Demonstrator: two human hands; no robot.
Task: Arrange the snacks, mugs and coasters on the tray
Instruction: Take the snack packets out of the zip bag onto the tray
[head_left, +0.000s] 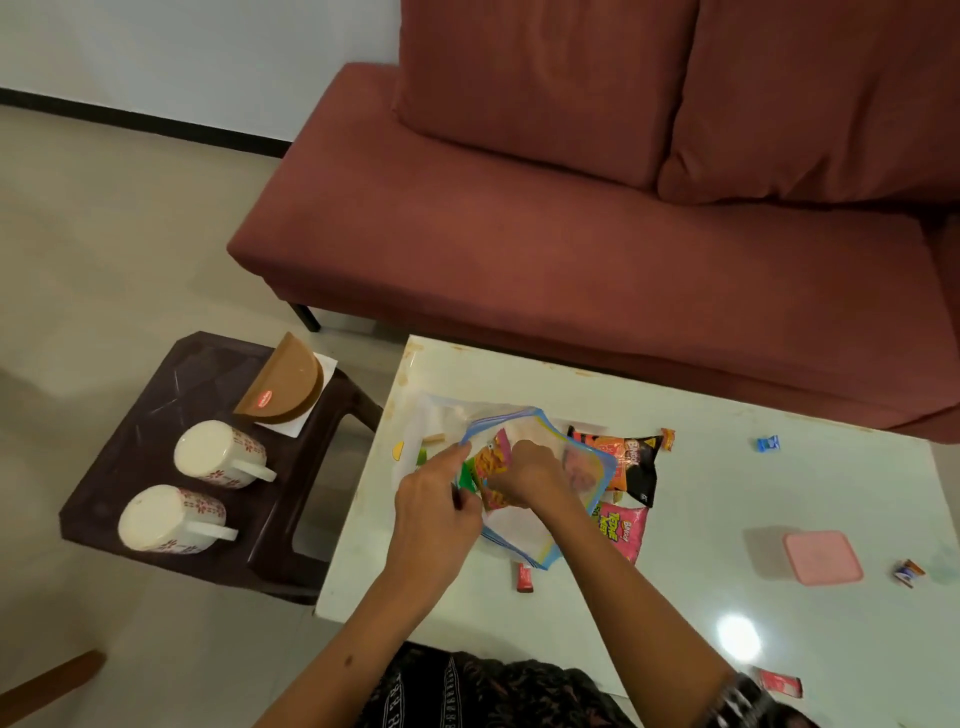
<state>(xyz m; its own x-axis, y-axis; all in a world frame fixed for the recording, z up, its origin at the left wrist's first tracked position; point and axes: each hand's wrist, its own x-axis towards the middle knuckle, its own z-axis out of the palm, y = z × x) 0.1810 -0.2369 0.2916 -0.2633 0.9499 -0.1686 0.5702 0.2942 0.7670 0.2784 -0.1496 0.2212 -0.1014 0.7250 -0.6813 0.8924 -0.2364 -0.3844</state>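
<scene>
A clear zip bag (524, 530) with a blue edge lies on the white table (727, 519), over a pale tray (423, 415). My left hand (434, 501) pinches the bag's rim at its mouth. Reaching into the bag, my right hand (530, 473) grips an orange and green snack packet (488, 467). An orange and black snack packet (631, 462) and a pink one (623, 530) lie just right of the bag. Two white floral mugs (218, 454) (166, 519) stand upside down on a dark stool (156, 415) at the left, beside a brown half-round coaster holder (283, 387).
A pink square lidded box (821, 556) sits on the table's right part. Small wrapped sweets lie scattered: a blue one (768, 443), a red one (524, 577), others at the right edge. A maroon sofa (571, 234) stands behind the table.
</scene>
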